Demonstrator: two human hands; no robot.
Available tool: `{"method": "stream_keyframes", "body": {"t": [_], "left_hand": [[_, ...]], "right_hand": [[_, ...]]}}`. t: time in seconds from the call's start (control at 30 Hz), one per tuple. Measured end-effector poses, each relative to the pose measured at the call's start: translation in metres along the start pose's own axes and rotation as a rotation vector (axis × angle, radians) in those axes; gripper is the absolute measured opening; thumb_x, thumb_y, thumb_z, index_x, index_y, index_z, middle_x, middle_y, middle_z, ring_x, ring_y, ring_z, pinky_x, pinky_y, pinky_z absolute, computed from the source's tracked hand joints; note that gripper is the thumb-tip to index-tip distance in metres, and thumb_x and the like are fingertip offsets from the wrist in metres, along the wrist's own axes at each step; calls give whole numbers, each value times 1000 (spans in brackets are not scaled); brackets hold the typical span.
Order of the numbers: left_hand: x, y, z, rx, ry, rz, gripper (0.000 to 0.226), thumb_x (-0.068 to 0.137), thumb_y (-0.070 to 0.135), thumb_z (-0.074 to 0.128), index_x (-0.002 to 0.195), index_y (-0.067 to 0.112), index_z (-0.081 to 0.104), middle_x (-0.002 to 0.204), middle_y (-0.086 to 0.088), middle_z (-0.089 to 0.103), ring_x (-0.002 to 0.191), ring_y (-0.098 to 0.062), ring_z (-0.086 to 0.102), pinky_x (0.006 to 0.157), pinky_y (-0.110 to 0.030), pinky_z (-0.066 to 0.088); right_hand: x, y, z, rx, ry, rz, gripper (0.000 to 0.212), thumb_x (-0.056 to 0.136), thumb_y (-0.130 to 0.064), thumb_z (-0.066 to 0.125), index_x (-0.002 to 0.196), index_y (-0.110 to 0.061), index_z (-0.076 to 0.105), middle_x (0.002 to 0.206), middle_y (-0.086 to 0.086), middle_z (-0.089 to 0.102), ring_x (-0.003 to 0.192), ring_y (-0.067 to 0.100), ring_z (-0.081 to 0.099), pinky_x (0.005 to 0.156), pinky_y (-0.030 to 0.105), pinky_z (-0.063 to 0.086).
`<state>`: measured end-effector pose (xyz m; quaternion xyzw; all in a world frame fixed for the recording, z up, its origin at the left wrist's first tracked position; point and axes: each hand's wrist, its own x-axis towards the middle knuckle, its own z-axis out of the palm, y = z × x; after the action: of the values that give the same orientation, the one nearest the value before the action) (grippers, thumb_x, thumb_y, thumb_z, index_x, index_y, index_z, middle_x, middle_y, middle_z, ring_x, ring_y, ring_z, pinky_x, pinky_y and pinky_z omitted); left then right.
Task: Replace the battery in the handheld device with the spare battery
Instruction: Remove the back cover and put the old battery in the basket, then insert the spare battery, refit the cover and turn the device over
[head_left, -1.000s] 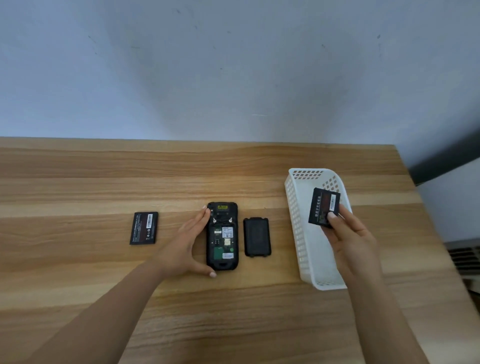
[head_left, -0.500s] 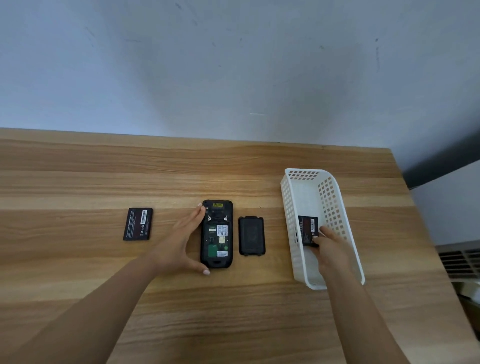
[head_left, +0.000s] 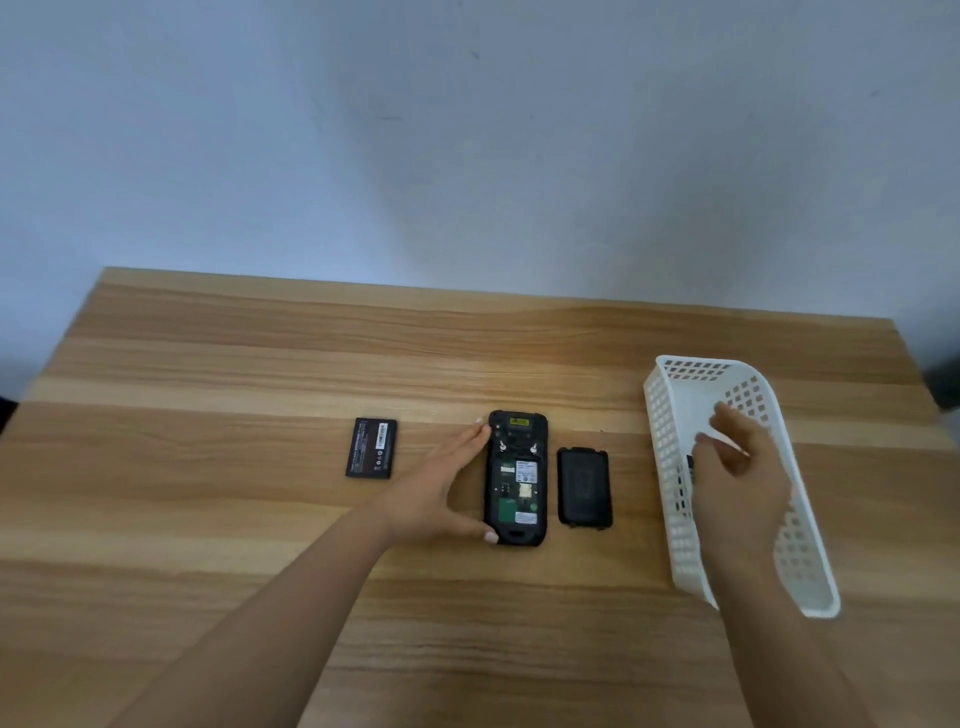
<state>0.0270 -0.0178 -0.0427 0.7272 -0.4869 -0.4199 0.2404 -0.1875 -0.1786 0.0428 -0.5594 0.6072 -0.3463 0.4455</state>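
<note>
The handheld device (head_left: 516, 478) lies face down on the worktop (head_left: 208, 519), its battery bay bare. It is steadied by the left hand (head_left: 439, 486), with the grip spread along its left side. The back cover (head_left: 584, 487) lies just to its right. A battery (head_left: 372, 448) lies well to the left. The right hand (head_left: 737, 462) is blurred above the white basket (head_left: 670, 467), fingers spread loosely. A dark bit of another battery (head_left: 690, 464) is seen in the basket.

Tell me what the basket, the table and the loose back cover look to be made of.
Basket: white moulded plastic, judging by its perforated grid walls, slightly glossy.
Table: wood or wood-look laminate; streaked grain, smooth satin sheen.
Back cover: matt black plastic, probably, with a dull, moulded surface.
</note>
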Motion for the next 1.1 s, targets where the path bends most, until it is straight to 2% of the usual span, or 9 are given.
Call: {"method": "stream_keyframes", "body": {"t": [0.1, 0.2, 0.33, 0.5, 0.63, 0.73, 0.8, 0.93, 1.1], "left_hand": [[-18, -11, -9, -60, 194, -11, 107, 69, 43, 79, 150, 32, 11, 152, 21, 11, 142, 0, 9, 118, -26, 12], [-38, -33, -21, -91, 382, -57, 95, 70, 43, 78, 148, 34, 23, 149, 18, 26, 138, -1, 21, 116, -29, 23], [-58, -60, -41, -112, 493, -119, 94, 66, 45, 81, 144, 33, 30, 141, 18, 37, 133, -4, 31, 112, -29, 26], [-72, -83, -56, -111, 494, -180, 98, 63, 52, 78, 145, 33, 28, 140, 17, 37, 134, -4, 29, 111, -28, 24], [-75, -86, -59, -99, 444, -188, 94, 71, 36, 80, 147, 30, 26, 140, 17, 34, 133, -3, 27, 110, -24, 22], [-73, -89, -58, -111, 414, -188, 93, 71, 36, 80, 146, 33, 25, 141, 18, 33, 136, -4, 26, 111, -24, 22], [-71, -92, -56, -129, 405, -183, 91, 71, 39, 79, 145, 36, 27, 147, 13, 33, 139, -6, 26, 113, -26, 22], [-71, -99, -53, -174, 393, -177, 83, 75, 41, 75, 145, 38, 29, 155, 5, 28, 143, -3, 17, 116, -28, 18], [-73, -93, -50, -297, 420, -123, 67, 87, 21, 67, 143, 35, 34, 148, 18, 37, 138, 7, 26, 121, -38, 17]], "right_hand": [[-13, -2, 29, -20, -159, -54, 42, 89, -3, 55, 124, -26, 58, 116, -9, 62, 97, 5, 60, 82, 24, 48], [-28, 3, 60, -69, -325, -25, 45, 89, -1, 55, 127, -25, 56, 115, -8, 60, 92, -4, 56, 72, 15, 44], [-53, 14, 98, -99, -513, -1, 45, 89, -3, 56, 127, -27, 57, 118, -10, 61, 94, 4, 59, 73, 18, 47], [-86, 21, 147, -181, -705, -65, 48, 88, -3, 57, 129, -27, 54, 125, -11, 57, 96, -2, 55, 72, 10, 45], [-95, 26, 180, -346, -819, -165, 60, 85, -14, 67, 140, -24, 46, 126, -5, 49, 104, 9, 54, 90, 22, 46], [-95, 33, 199, -516, -911, -228, 79, 80, -29, 72, 148, -27, 31, 134, -3, 40, 124, 15, 44, 105, 34, 42], [-94, 37, 209, -559, -932, -235, 87, 76, -35, 75, 149, -27, 28, 136, -2, 38, 131, 18, 38, 110, 40, 38], [-95, 43, 219, -555, -892, -288, 80, 75, -32, 75, 144, -29, 36, 127, -2, 41, 126, 21, 39, 109, 40, 37], [-100, 41, 220, -468, -879, -297, 79, 79, -23, 74, 146, -25, 34, 125, -5, 41, 124, 15, 39, 110, 34, 34]]}}
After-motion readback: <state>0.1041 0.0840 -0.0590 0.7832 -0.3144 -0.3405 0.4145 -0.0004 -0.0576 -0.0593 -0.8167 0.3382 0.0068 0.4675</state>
